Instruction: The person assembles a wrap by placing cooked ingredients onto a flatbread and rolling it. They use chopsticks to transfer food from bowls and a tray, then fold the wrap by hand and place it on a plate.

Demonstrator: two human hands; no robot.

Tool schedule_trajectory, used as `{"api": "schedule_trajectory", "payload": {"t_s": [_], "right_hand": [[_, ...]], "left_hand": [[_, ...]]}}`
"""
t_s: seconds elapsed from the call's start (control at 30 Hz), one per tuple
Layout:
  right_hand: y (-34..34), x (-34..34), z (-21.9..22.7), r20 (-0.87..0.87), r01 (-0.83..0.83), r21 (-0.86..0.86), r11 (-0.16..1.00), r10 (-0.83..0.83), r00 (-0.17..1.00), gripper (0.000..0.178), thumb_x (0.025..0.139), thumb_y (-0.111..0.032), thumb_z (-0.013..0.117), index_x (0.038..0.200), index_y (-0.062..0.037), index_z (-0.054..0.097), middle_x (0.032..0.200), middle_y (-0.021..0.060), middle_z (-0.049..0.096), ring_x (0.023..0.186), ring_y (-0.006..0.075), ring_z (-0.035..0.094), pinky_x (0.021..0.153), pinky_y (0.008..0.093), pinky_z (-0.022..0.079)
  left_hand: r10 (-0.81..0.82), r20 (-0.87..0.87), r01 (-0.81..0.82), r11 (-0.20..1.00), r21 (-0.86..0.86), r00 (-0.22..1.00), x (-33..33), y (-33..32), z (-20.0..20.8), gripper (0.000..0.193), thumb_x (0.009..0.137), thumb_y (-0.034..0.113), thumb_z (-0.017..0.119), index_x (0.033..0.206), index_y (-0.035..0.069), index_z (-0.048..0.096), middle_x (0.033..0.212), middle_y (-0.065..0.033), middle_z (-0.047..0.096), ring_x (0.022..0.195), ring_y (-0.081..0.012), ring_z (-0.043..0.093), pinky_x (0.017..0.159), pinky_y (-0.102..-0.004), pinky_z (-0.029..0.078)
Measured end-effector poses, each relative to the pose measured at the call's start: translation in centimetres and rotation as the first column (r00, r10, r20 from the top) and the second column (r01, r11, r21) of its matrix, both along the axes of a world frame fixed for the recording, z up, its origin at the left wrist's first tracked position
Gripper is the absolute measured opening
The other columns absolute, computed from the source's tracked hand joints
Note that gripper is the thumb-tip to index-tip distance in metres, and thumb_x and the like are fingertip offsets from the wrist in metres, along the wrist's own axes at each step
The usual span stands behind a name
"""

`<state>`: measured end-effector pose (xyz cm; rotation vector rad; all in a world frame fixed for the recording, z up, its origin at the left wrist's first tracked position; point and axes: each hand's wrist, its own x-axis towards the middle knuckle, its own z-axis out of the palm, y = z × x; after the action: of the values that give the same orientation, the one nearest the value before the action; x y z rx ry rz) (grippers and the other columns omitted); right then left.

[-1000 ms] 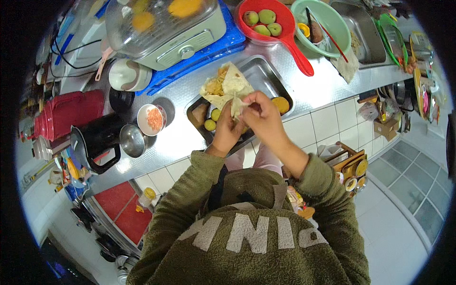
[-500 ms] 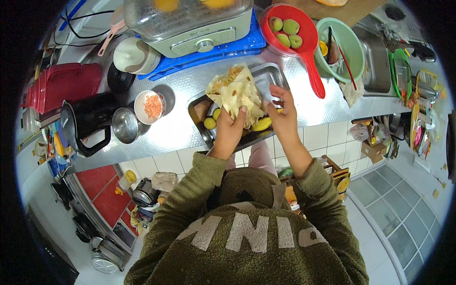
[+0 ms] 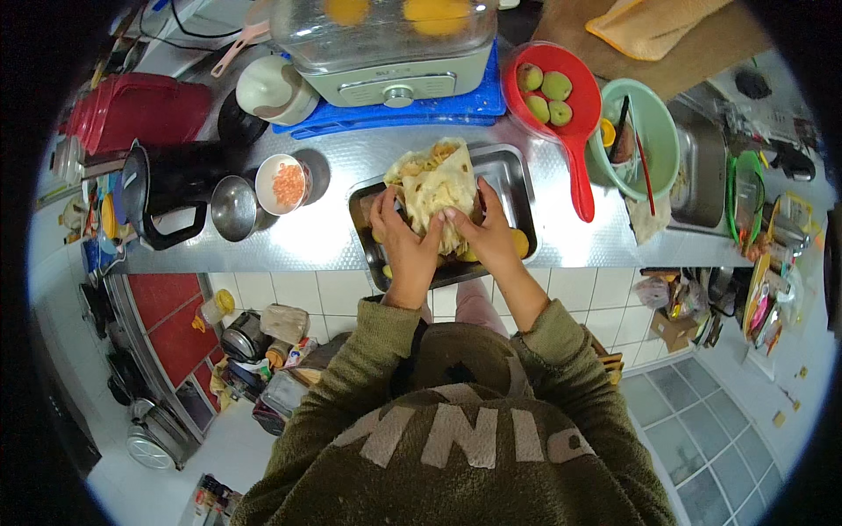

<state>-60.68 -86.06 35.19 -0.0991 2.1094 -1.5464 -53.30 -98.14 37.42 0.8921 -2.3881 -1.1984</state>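
Both my hands hold a flatbread wrap [image 3: 438,191] over a metal tray [image 3: 517,167]. The pale, thin bread is folded around a chunky filling that shows at its far end. My left hand [image 3: 405,241] grips the wrap's left side, thumb pointing inward. My right hand [image 3: 488,230] grips the right side, and the two thumbs nearly meet on the near part of the bread. Pieces of yellow food [image 3: 521,243] lie in the tray beside and under the hands, partly hidden.
Left on the steel counter stand a bowl of pinkish-orange bits [image 3: 288,184], a small metal bowl [image 3: 235,209] and a black jug [image 3: 162,197]. A steamer [image 3: 395,74] sits behind. At right are a red strainer of green fruit [image 3: 580,145], a green basin [image 3: 668,131] and the sink [image 3: 707,175].
My right hand, apart from the wrap before with fingers spread, has come in against its right side. The head view has shifted, and the tray appears straighter and lower.
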Motion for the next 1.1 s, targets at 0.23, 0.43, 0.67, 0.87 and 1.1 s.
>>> {"api": "schedule_trajectory", "payload": {"t_s": [0.23, 0.43, 0.67, 0.87, 1.1], "right_hand": [[-0.4, -0.6, 0.0, 0.049, -0.017, -0.181, 0.983, 0.026, 0.998, 0.087, 0.085, -0.019, 0.08, 0.149, 0.0093, 0.028, 0.141, 0.0194, 0.048, 0.129, 0.0241, 0.049, 0.108, 0.0343, 0.04], [-0.3, 0.0, 0.2, 0.022, -0.022, -0.321, 0.947, 0.031, 0.999, 0.071, 0.091, -0.011, 0.071, 0.148, 0.0033, 0.033, 0.138, 0.0143, 0.051, 0.125, 0.0208, 0.051, 0.106, 0.0336, 0.04], [-0.2, 0.2, -0.8, 0.021, -0.012, -0.356, 0.934, 0.021, 1.0, 0.064, 0.091, -0.004, 0.068, 0.145, -0.0005, 0.034, 0.132, 0.0104, 0.052, 0.122, 0.018, 0.051, 0.104, 0.0326, 0.041], [-0.6, -0.7, -0.7, 0.032, -0.014, -0.474, 0.88, 0.033, 0.999, 0.076, 0.085, 0.002, 0.069, 0.149, -0.0017, 0.028, 0.137, 0.0111, 0.048, 0.128, 0.0192, 0.048, 0.108, 0.0342, 0.038], [-0.5, -1.0, 0.4, 0.101, 0.064, -0.513, 0.856, -0.014, 0.995, 0.078, 0.087, -0.003, 0.073, 0.149, -0.0018, 0.027, 0.138, 0.0118, 0.047, 0.129, 0.0208, 0.048, 0.109, 0.0342, 0.038]], "left_hand": [[0.1, -0.12, -0.053, 0.937, 0.344, 0.988, 0.6, 1.2, -1.8, 0.063, 0.089, 0.008, 0.071, 0.143, -0.003, 0.04, 0.14, -0.0205, 0.041, 0.129, -0.0341, 0.044, 0.109, -0.0424, 0.037], [0.147, -0.204, -0.063, 0.927, 0.37, 0.968, 0.7, 2.4, -1.6, 0.053, 0.09, 0.007, 0.07, 0.136, -0.001, 0.046, 0.134, -0.0165, 0.043, 0.126, -0.0303, 0.044, 0.108, -0.04, 0.036], [0.088, -0.195, -0.017, 0.941, 0.339, 0.977, 0.0, 1.3, -0.9, 0.046, 0.092, 0.01, 0.068, 0.133, 0.0, 0.048, 0.136, -0.0164, 0.041, 0.129, -0.0273, 0.042, 0.108, -0.0377, 0.036], [0.088, -0.283, 0.084, 0.835, 0.544, 0.955, -0.3, 0.6, -2.3, 0.043, 0.095, 0.013, 0.067, 0.129, -0.002, 0.046, 0.142, -0.0156, 0.036, 0.132, -0.0248, 0.039, 0.109, -0.0374, 0.035], [0.003, -0.257, 0.134, 0.847, 0.515, 0.966, 0.2, 0.6, -2.5, 0.035, 0.093, 0.014, 0.069, 0.12, 0.002, 0.049, 0.137, -0.0114, 0.036, 0.128, -0.0216, 0.042, 0.109, -0.036, 0.035]]}}
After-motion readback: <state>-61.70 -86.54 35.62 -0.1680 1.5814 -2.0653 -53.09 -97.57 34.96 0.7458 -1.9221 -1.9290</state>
